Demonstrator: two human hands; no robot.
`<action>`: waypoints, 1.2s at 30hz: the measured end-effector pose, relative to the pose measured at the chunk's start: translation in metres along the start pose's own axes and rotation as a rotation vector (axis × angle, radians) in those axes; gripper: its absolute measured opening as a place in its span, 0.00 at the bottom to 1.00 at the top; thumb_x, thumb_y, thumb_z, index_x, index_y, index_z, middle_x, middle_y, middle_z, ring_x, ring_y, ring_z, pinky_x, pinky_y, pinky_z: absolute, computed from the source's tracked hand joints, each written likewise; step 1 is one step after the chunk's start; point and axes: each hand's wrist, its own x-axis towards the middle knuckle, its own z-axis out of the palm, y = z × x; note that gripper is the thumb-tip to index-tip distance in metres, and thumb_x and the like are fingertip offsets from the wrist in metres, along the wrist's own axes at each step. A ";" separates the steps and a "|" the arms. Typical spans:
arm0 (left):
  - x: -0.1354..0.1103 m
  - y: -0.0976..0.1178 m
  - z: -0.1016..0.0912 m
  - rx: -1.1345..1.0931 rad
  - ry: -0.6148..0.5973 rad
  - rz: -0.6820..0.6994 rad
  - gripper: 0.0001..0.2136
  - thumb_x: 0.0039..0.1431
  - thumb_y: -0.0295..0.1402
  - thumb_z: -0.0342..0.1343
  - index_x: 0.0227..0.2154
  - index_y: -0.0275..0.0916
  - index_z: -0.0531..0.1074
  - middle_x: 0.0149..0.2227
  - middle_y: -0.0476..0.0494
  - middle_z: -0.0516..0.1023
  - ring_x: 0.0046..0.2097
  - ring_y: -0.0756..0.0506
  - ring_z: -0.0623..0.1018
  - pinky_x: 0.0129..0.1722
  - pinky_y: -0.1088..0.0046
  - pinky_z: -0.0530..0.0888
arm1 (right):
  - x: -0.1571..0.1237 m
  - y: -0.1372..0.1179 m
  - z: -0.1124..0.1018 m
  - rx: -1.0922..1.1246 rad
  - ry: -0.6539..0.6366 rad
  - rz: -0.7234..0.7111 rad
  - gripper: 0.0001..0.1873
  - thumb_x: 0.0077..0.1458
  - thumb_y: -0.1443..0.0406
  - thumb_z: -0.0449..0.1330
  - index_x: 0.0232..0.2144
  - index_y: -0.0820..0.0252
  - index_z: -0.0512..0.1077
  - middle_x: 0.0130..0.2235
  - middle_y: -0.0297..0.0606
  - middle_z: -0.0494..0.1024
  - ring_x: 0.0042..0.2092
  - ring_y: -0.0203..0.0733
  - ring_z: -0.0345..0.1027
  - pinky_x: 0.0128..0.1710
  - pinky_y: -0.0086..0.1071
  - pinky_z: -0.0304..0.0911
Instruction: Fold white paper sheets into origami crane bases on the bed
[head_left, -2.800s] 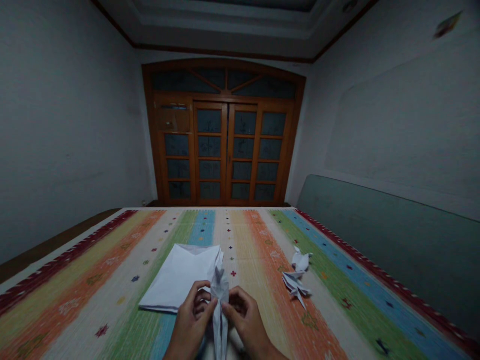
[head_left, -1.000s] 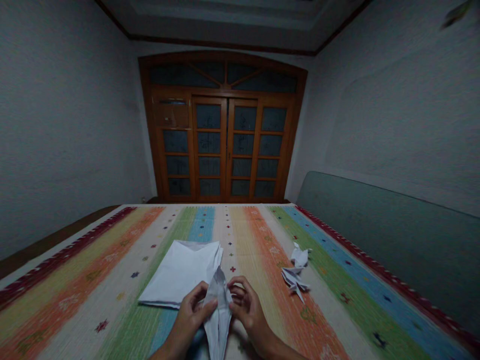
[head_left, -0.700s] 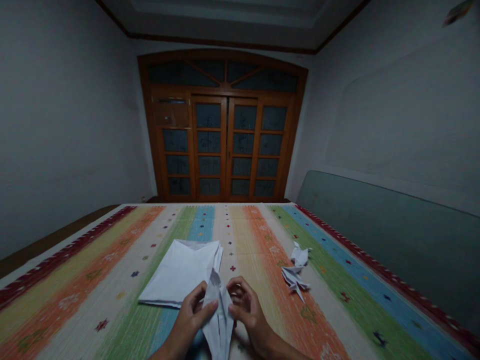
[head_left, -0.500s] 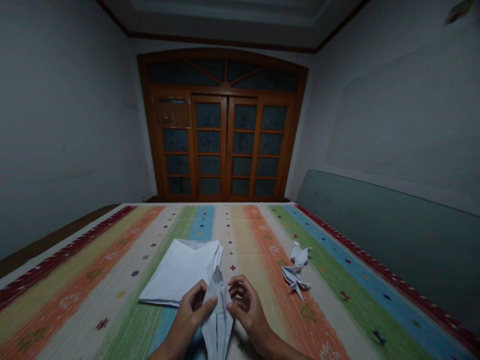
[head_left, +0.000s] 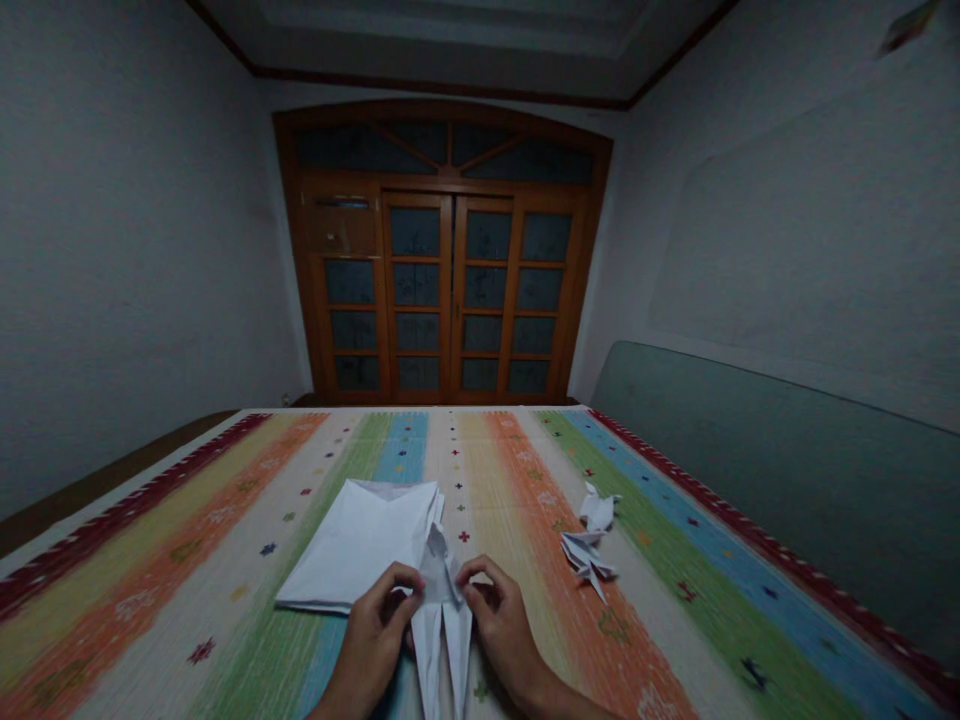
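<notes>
The left hand [head_left: 371,640] and right hand [head_left: 506,625] sit either side of a folded white paper figure [head_left: 439,585], fingers curled, each pinching its upper part between thumb and fingertips. Neither hand is clearly nearer: the figure lies midway between them. Its long axis runs almost straight towards the person, a short peak rising just beyond the fingers, two narrow points reaching from the hands towards the person and past the lower edge of view. Just beyond the left hand, a larger folded white paper sheet [head_left: 352,550] lies flat on a striped woven cover [head_left: 150,640]. Well to the right of the right hand are two small crumpled paper folds [head_left: 589,560], one just past the other, and far ahead stand glazed wooden doors [head_left: 442,290]
</notes>
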 end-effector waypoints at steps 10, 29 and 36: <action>0.004 -0.007 -0.003 0.075 0.080 0.110 0.06 0.53 0.37 0.61 0.32 0.42 0.75 0.34 0.45 0.79 0.41 0.38 0.79 0.45 0.64 0.75 | -0.002 -0.002 0.006 -0.210 -0.063 -0.017 0.11 0.48 0.65 0.65 0.31 0.56 0.65 0.27 0.27 0.66 0.27 0.36 0.60 0.27 0.27 0.53; -0.017 -0.001 0.012 0.417 0.012 0.151 0.19 0.58 0.37 0.59 0.51 0.41 0.65 0.44 0.40 0.79 0.36 0.40 0.79 0.36 0.64 0.76 | -0.014 -0.016 -0.002 -0.342 0.016 -0.513 0.04 0.57 0.68 0.62 0.31 0.55 0.70 0.46 0.42 0.75 0.51 0.48 0.71 0.53 0.38 0.65; -0.016 0.001 0.010 0.444 -0.010 0.225 0.16 0.60 0.31 0.55 0.51 0.41 0.63 0.37 0.45 0.76 0.30 0.43 0.77 0.32 0.67 0.76 | -0.011 -0.021 -0.002 -0.433 0.080 -0.596 0.07 0.57 0.71 0.61 0.32 0.54 0.70 0.34 0.37 0.77 0.51 0.50 0.71 0.52 0.40 0.66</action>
